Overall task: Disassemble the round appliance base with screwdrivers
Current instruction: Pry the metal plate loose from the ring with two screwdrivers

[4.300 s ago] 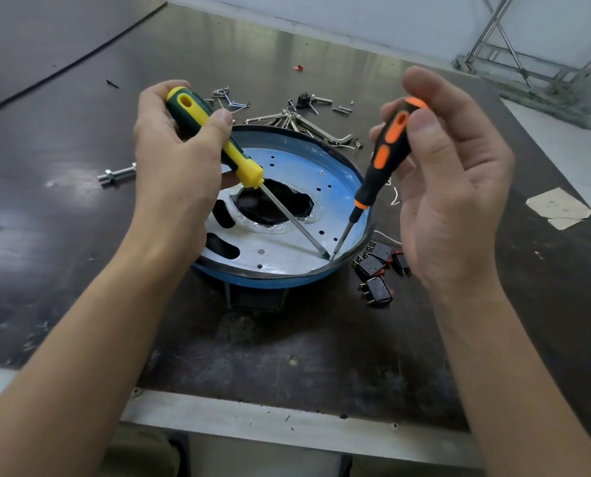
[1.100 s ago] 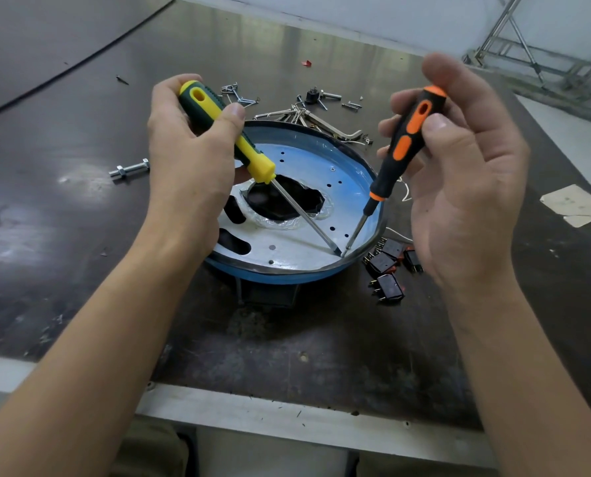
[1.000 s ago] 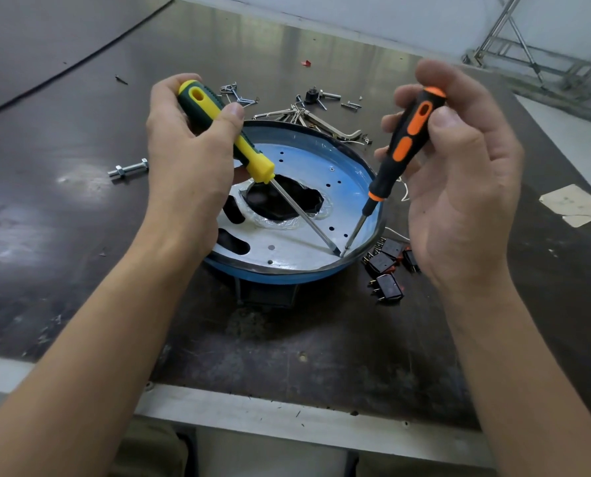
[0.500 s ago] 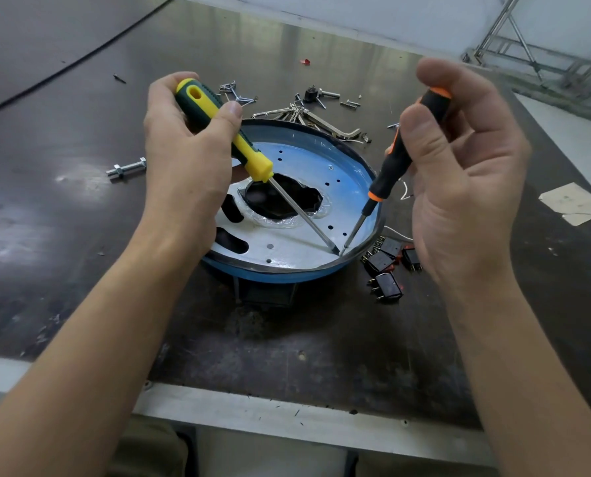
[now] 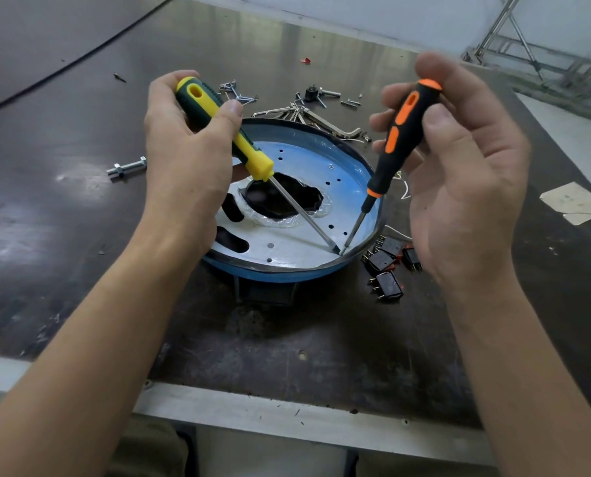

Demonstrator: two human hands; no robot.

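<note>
A yellow screwdriver (image 5: 252,156) is gripped by the left hand (image 5: 187,160), its tip set at the near right inner edge of the round base (image 5: 287,274), which sits on the table (image 5: 80,235). The tip of an orange screwdriver (image 5: 390,149), pinched by the right hand (image 5: 466,187), is set beside it. Black switches (image 5: 388,285) are seen just right.

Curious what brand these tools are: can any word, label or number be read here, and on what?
None can be read.
The yellow-green screwdriver and the orange-black screwdriver show no lettering.
The paper scrap looks blank.
Any marks on the black switches are too small to tell.
</note>
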